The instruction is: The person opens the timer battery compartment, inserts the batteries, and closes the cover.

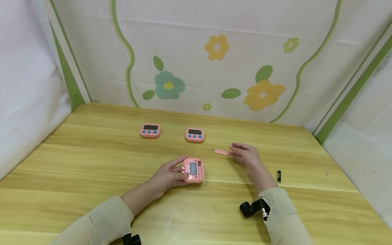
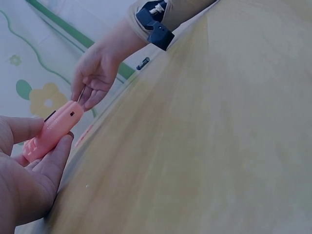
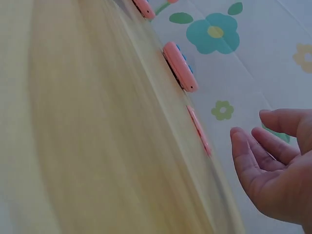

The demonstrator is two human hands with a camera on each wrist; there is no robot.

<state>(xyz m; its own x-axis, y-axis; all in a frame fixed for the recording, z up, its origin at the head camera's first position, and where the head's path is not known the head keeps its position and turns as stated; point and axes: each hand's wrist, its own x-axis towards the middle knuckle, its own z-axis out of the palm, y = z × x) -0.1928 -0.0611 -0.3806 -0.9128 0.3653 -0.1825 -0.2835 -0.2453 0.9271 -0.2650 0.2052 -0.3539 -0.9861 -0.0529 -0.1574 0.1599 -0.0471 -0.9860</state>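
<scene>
My left hand (image 1: 166, 178) grips a pink digital timer (image 1: 193, 171) by its left side, thumb on top and fingers beneath. The timer's back faces up, showing a grey rectangle and an uncovered battery slot along the right side; whether a cell lies in it, I cannot tell. Just right of a flat pink battery cover (image 1: 221, 152) on the table is my right hand (image 1: 247, 158). In the right wrist view this hand (image 3: 278, 165) has its fingers loosely bent, with a gap between thumb and fingertips and nothing visible in it; the cover (image 3: 199, 130) lies apart from it.
Two more pink timers with blue buttons, one at left (image 1: 150, 131) and one near the middle (image 1: 194, 135), stand toward the back of the wooden table (image 1: 79, 190). A small black battery (image 1: 279, 176) lies right of my right hand. A flowered cloth (image 1: 186, 44) hangs behind.
</scene>
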